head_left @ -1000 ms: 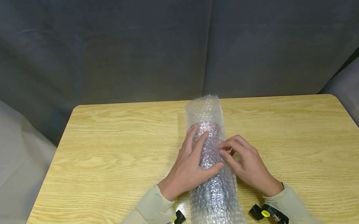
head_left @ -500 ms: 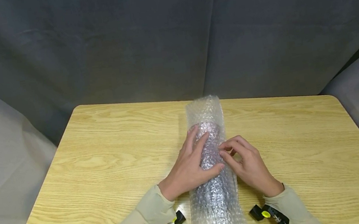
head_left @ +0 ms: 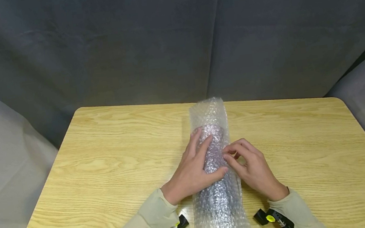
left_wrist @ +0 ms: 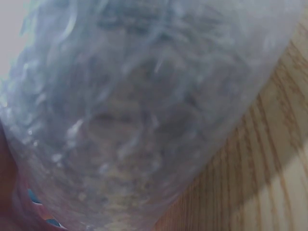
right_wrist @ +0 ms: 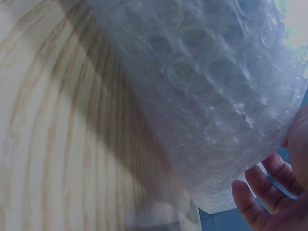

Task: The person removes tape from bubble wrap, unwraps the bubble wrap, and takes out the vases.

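Observation:
A long roll-shaped bundle of clear bubble wrap (head_left: 219, 208) lies lengthwise on the wooden table, loose and flat at its far end. Something purplish to dark shows through the layers; the wrap blurs what it is. My left hand (head_left: 191, 170) rests across the top of the bundle, fingers and thumb spread. At the bundle's right side, my right hand (head_left: 251, 164) pinches the wrap between thumb and forefinger. In the right wrist view the other fingers (right_wrist: 269, 187) curve beside the wrap (right_wrist: 207, 96). Bubble wrap (left_wrist: 144, 96) fills most of the left wrist view.
The wooden table (head_left: 105, 150) has rounded far corners. Behind it hangs a dark grey curtain (head_left: 127, 52), with lighter grey cloth (head_left: 1, 170) at the left side. Small black wrist cameras (head_left: 182, 222) sit at both cuffs, close to the bundle.

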`<state>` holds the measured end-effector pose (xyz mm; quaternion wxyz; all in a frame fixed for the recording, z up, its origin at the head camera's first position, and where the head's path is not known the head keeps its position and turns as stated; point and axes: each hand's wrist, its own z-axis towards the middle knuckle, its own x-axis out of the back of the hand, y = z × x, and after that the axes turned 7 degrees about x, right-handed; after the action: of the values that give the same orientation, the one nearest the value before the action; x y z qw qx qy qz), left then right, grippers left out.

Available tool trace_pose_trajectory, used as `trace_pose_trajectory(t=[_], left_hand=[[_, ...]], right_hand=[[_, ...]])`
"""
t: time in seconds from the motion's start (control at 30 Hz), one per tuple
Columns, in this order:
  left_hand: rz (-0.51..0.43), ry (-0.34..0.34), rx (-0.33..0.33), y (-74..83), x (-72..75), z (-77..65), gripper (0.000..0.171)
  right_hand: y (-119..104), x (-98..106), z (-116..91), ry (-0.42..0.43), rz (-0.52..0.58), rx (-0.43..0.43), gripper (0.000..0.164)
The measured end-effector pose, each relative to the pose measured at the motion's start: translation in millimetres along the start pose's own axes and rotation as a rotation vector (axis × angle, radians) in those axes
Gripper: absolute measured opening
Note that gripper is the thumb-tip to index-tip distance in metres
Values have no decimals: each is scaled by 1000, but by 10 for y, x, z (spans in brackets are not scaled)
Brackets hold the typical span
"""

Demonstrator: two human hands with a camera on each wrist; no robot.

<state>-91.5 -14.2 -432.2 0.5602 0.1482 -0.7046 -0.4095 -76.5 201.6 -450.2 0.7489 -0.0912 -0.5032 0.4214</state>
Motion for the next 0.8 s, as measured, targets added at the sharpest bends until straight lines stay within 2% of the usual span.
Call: trace_pose_trajectory(t=[0.33,0.8], left_hand=[[7,-2,-4,-4,-3,-2,99],[2,-1,-2,2,5,-1,100]], right_hand=[[10,-2,4,15,-2,28,19],[3,0,4,16,6,17,19]])
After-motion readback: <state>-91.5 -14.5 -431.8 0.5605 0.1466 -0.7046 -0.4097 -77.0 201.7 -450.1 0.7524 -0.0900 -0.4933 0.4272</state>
